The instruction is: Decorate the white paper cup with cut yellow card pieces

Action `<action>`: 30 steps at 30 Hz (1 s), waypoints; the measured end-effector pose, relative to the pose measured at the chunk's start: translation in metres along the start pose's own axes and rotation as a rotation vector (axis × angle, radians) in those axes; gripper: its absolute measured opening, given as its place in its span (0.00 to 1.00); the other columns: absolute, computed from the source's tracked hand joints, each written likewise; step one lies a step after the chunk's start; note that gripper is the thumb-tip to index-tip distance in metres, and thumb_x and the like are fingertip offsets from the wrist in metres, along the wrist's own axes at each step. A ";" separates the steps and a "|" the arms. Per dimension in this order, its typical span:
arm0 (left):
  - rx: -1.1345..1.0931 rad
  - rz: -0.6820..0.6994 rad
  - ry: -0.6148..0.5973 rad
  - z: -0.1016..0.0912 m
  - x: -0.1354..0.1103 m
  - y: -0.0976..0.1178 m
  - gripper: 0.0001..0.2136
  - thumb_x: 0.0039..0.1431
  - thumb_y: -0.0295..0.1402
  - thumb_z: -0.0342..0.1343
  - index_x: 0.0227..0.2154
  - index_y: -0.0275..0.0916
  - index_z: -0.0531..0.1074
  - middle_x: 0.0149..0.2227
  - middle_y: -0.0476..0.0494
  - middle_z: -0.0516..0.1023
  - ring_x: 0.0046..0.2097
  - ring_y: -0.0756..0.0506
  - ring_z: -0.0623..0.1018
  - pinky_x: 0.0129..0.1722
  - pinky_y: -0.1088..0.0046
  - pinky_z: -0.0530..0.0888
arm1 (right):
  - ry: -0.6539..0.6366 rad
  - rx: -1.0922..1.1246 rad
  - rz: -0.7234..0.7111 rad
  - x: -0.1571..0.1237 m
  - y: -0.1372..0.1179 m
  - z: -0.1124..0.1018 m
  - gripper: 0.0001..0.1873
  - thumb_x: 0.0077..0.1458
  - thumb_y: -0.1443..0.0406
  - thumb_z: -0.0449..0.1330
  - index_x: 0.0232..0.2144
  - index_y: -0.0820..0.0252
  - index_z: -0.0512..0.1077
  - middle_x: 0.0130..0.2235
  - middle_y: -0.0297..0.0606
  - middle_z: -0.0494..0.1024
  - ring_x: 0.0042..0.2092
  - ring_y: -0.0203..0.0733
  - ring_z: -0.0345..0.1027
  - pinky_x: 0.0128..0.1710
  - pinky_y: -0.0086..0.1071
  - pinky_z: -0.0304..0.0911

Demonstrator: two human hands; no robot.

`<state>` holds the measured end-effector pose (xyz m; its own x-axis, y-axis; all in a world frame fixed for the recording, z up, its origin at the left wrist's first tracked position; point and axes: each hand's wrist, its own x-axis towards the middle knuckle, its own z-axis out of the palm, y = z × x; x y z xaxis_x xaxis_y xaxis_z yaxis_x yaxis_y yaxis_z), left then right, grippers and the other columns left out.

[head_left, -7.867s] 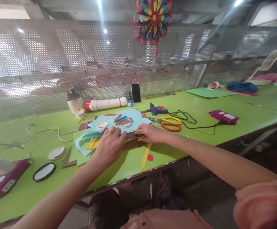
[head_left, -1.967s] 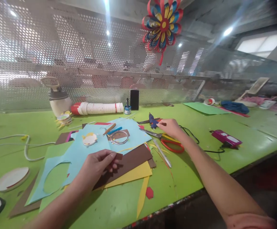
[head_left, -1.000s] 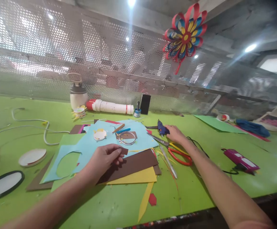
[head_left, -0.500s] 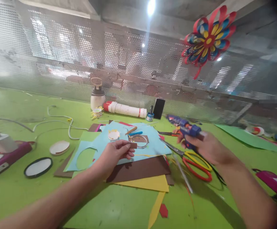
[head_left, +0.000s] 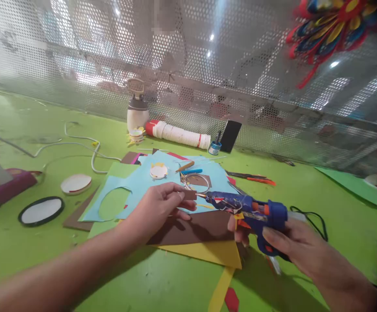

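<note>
Between the thumb and fingers of my left hand (head_left: 167, 201) is a small brown strip (head_left: 191, 195), held above the stacked sheets. My right hand (head_left: 292, 240) grips a blue glue gun (head_left: 246, 206) by its handle. The gun's metal nozzle points left, at the right end of the strip; whether it touches cannot be told. Beneath my hands lie a light blue sheet (head_left: 136, 173), a brown sheet (head_left: 188, 229) and a yellow sheet (head_left: 204, 253). Just behind the strip a thin ring (head_left: 207, 184) rests near a blue pen-like tool (head_left: 191, 171).
A spray bottle (head_left: 138, 115), a ribbed white tube (head_left: 182, 134), a small blue jar (head_left: 214, 148) and a dark phone-like slab (head_left: 231, 136) stand or lie at the back. A purple power strip (head_left: 9, 188) and white cable are at left. A paper flower (head_left: 340, 26) hangs upper right.
My right hand has brought the glue gun left and down, so its nozzle is now at the strip. My left hand still holds the strip. The camera view has tilted down.
</note>
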<state>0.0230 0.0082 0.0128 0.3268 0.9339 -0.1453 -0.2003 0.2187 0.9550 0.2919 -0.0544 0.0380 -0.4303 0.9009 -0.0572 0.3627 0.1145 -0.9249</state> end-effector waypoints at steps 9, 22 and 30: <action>0.067 -0.013 -0.056 0.001 -0.006 -0.002 0.15 0.49 0.42 0.61 0.34 0.36 0.70 0.31 0.39 0.81 0.26 0.46 0.78 0.30 0.67 0.76 | 0.042 0.057 0.016 -0.008 0.009 -0.003 0.19 0.60 0.55 0.52 0.51 0.49 0.71 0.46 0.43 0.76 0.46 0.51 0.71 0.44 0.40 0.69; 0.072 -0.030 -0.078 0.008 -0.013 0.005 0.09 0.52 0.38 0.59 0.31 0.37 0.69 0.31 0.40 0.81 0.27 0.47 0.78 0.31 0.69 0.75 | 0.023 0.022 0.028 -0.001 0.000 0.009 0.18 0.61 0.54 0.52 0.51 0.48 0.71 0.46 0.41 0.77 0.43 0.45 0.72 0.42 0.34 0.70; 0.070 -0.027 -0.074 0.006 -0.012 0.003 0.11 0.52 0.39 0.59 0.32 0.38 0.67 0.30 0.41 0.81 0.26 0.47 0.79 0.28 0.71 0.74 | 0.017 -0.039 0.023 -0.001 -0.003 0.009 0.16 0.61 0.56 0.52 0.45 0.54 0.73 0.42 0.42 0.77 0.42 0.44 0.72 0.40 0.33 0.69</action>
<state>0.0241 -0.0039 0.0185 0.3986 0.9041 -0.1542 -0.1260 0.2206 0.9672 0.2841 -0.0594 0.0373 -0.4076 0.9104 -0.0713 0.4044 0.1099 -0.9080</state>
